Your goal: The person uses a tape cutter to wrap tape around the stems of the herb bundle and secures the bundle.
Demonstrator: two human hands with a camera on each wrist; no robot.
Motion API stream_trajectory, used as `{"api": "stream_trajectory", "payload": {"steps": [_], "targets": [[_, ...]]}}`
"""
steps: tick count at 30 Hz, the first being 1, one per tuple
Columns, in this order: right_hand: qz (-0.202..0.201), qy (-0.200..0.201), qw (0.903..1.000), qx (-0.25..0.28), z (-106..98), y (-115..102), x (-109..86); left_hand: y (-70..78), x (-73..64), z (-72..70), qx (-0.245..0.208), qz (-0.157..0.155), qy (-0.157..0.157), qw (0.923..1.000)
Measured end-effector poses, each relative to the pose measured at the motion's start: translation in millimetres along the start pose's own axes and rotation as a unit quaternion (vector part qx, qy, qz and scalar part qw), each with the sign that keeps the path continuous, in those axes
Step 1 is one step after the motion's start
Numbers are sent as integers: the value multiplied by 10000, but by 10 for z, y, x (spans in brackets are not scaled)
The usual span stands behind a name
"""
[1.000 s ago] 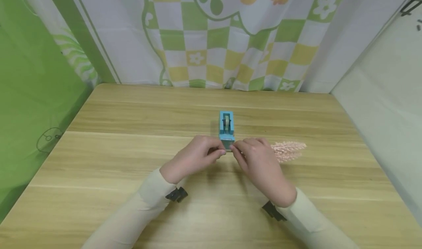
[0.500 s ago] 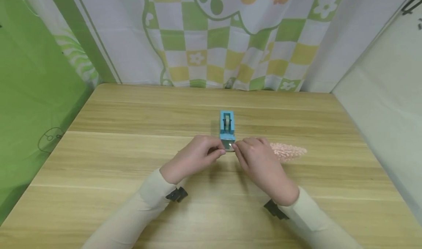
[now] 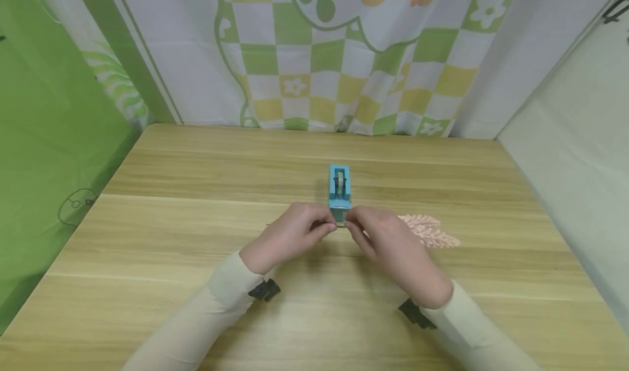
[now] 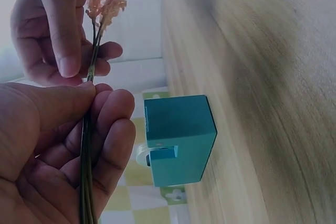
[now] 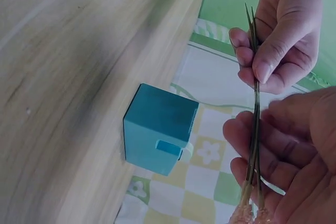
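Observation:
A small bunch of pink artificial flowers (image 3: 428, 232) with thin dark green stems (image 4: 86, 167) lies across both hands. My left hand (image 3: 290, 234) pinches the stems between thumb and fingers, their lower ends running over its palm. Close beside it, my right hand (image 3: 393, 245) holds the stems with its thumb and fingertips, and the pink heads stick out past it to the right. A shiny band of clear tape (image 4: 91, 72) shows on the stems between the hands. Just beyond the fingertips stands a blue tape dispenser (image 3: 339, 188), its roll facing up.
The wooden table (image 3: 196, 169) ends at a checked green, yellow and white curtain (image 3: 324, 81) behind. Green cloth (image 3: 54, 141) hangs at the left and a pale wall (image 3: 580, 125) stands at the right. Dark camera mounts (image 3: 264, 290) sit at both wrists.
The right fingertips shift slightly and close in around the stems, where a glint of tape showed half a second ago. The pink heads have turned and spread. The left hand stays nearly still.

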State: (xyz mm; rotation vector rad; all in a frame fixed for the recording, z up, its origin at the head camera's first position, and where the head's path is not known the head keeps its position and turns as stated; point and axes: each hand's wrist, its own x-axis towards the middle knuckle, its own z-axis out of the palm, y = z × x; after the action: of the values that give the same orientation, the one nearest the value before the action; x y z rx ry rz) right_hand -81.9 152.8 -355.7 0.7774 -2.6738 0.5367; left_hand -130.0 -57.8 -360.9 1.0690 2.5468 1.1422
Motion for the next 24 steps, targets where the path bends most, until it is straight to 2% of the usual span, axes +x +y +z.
{"api": "stream_trajectory", "payload": {"steps": [3,5,14,24], "targets": [[-364,93,9992,-118,13,14,-6,7,-1,-4,-29,-36,8,10000],[-427,73,9989,-183,20,19,-6,6,-1,-3,-22,-19,24,10000],[-245,-433,9986,-190,14,37,32,22,2,15,57,86,157,9998],[10,-624,9980,-115,13,47,48,30,6,24,31,-11,130,9999]]}}
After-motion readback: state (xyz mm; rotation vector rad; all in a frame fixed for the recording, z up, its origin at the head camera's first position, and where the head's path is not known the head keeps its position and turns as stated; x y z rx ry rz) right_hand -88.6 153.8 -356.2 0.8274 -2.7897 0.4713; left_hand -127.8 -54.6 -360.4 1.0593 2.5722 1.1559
